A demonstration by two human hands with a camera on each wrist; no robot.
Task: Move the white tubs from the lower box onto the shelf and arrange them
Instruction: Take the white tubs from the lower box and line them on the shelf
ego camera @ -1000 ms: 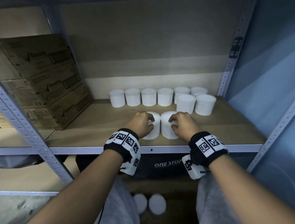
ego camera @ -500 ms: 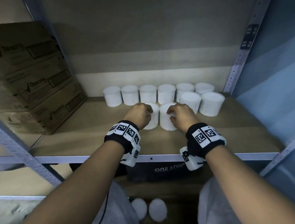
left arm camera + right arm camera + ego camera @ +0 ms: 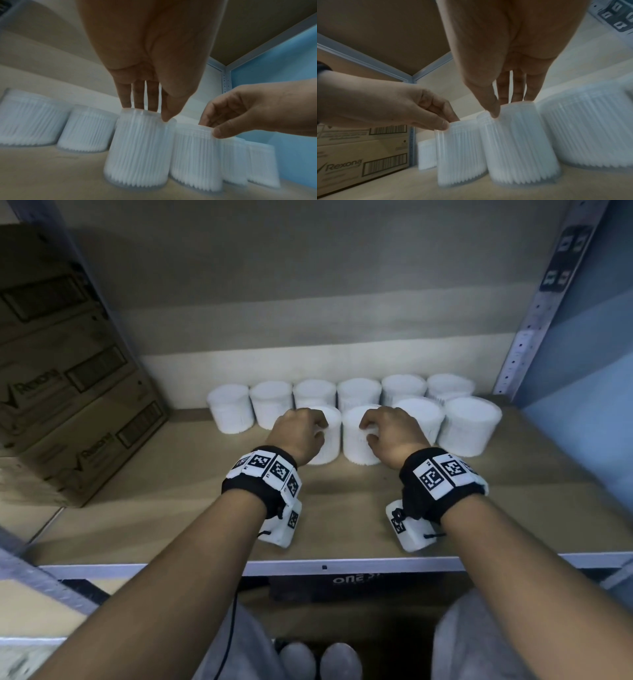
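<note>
Both cotton-swab tubs pushed back since 1 s ago, now nr rear rows; left hand (image 3: pixel 298 436) grip pinching left tub (image 3: pixel 140 148), right hand (image 3: pixel 392 436) grip pinching right tub (image 3: pixel 520 146) on shelf (image 3: pixel 342 508); placement nearly done.

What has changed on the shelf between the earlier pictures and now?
The left hand and right hand have slid their two ribbed white plastic tubs back along the wooden shelf, almost against the rear row of white tubs. Both grips and the brown cardboard boxes stayed.
</note>
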